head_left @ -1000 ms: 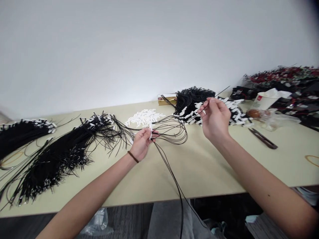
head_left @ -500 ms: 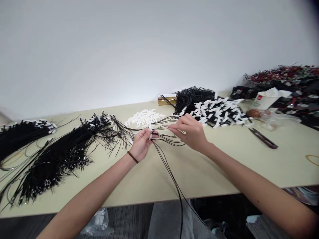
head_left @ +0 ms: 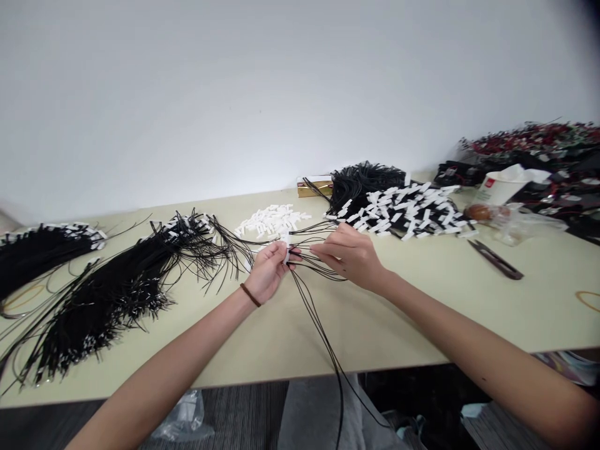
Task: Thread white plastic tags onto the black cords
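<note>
My left hand (head_left: 269, 270) is closed on a white plastic connector (head_left: 286, 245) held upright between thumb and fingers. Thin black wires (head_left: 315, 312) run out of the connector, some to the right and others down over the table's front edge. To the right, my right hand (head_left: 352, 256) pinches among the black wires, its fingertips a short way from the connector. Just which wire is between those fingers is hard to see. Behind my left hand lies a pile of loose white connectors (head_left: 272, 219).
Bundles of black wires (head_left: 117, 294) cover the table's left side. Wires with white connectors (head_left: 412, 209) are heaped at the back right, by a gold box (head_left: 315, 186). Thread snips (head_left: 495, 259), a paper cup (head_left: 501, 187) and a plastic bag (head_left: 515, 228) lie on the right.
My right hand has moved slightly left and down, closer to the connector. My left hand and the connector have shifted a little to the right.
</note>
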A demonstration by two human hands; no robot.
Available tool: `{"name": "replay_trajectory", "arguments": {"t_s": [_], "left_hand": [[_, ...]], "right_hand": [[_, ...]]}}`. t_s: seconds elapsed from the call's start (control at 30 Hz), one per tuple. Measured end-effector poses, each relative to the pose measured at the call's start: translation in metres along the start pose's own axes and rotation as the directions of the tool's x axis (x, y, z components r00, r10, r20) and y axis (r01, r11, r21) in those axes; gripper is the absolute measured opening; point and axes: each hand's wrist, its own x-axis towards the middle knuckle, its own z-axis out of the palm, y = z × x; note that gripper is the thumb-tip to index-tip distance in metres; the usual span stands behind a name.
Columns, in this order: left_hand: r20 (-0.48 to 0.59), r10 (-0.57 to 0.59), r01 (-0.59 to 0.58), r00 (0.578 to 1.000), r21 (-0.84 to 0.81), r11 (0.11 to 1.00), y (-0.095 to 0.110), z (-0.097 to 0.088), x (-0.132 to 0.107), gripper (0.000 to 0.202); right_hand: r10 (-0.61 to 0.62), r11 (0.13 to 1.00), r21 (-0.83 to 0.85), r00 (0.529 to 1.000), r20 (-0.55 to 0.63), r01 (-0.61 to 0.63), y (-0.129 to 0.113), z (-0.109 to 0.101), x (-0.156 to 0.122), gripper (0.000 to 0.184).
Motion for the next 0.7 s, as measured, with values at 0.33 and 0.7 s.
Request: {"name": "replay_trajectory", "arguments": {"t_s": [0.33,0.7], "left_hand": [[0.002,0.003,-0.003,1.0,-0.003,1.0,0.001,0.0003,-0.0004,0.019],[0.02,-0.013,0.013,1.0,0.004,1.0,0.0005,0.001,-0.0014,0.023]], "right_hand": [[-0.001,1.0,-0.012,1.0,0.012,0.001,-0.0017,-0.0018,0.0008,0.028],[0.003,0.999,-0.044,1.0,0.022,-0.002,-0.0017,0.0012,-0.0019,0.018]]}}
